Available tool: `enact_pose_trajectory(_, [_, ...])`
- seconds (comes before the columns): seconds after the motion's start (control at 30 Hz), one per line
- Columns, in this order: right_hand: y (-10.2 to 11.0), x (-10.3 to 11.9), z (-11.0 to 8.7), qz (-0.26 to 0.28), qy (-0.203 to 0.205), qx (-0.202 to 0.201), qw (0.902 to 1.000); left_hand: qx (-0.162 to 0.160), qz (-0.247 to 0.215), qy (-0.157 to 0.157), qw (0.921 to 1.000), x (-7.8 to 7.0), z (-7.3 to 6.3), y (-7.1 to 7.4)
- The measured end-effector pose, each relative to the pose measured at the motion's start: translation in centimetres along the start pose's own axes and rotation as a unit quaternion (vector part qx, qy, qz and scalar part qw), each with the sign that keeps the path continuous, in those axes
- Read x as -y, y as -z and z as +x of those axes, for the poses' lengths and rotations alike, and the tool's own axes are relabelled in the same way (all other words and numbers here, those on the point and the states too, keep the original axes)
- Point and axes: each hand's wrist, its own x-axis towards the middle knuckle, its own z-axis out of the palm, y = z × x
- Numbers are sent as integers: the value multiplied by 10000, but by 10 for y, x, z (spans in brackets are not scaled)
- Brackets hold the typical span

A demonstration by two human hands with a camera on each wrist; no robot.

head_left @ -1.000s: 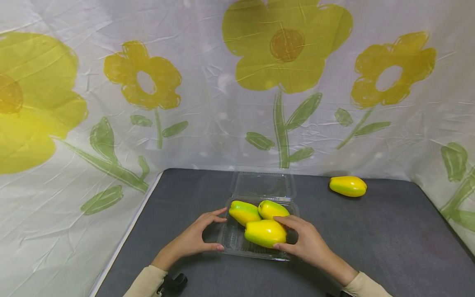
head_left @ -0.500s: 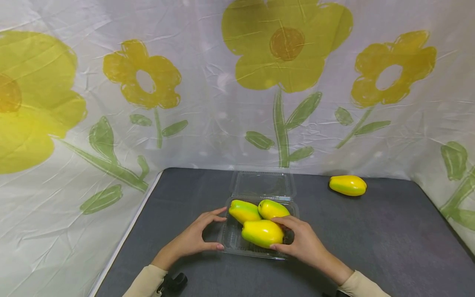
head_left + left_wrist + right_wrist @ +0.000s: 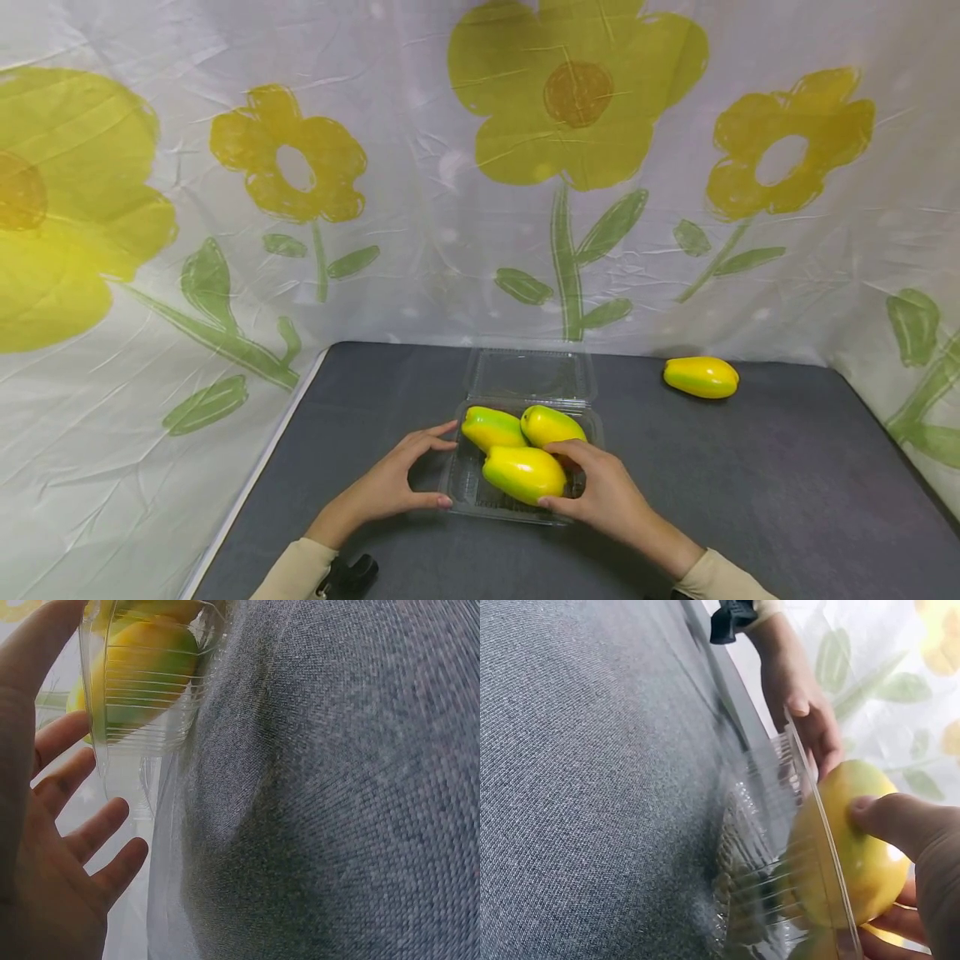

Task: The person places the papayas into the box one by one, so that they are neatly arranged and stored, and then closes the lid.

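A clear plastic clamshell box lies with its lid folded back. My right hand holds the front yellow-green papaya between thumb and fingers, over the front half of the box. In the right wrist view the thumb presses on that papaya at the box's rim. Behind it, two more papayas lie side by side in the box, the left papaya and the right papaya. My left hand is at the box's left side, thumb and fingers spread along its rim; in the left wrist view its fingers are loosely extended.
One more papaya lies at the back right of the dark grey table. A white cloth with printed yellow flowers hangs behind the table and at its sides.
The right hand has shifted the front papaya a little to the left and tilted it slightly. The left hand, the box and the other papayas have stayed in place.
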Motion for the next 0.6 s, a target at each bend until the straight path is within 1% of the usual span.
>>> enact_pose_trajectory(0.23, [-3, 2, 1, -116, 218, 22, 9997, -11, -15, -11, 10000, 0, 0, 0])
enact_pose_trajectory(0.4, [-6, 3, 3, -72, 383, -21, 9992, -16, -13, -43, 10000, 0, 0, 0])
enact_pose_trajectory(0.6, [-10, 4, 4, -76, 371, 9, 9993, -39, 75, -26, 10000, 0, 0, 0])
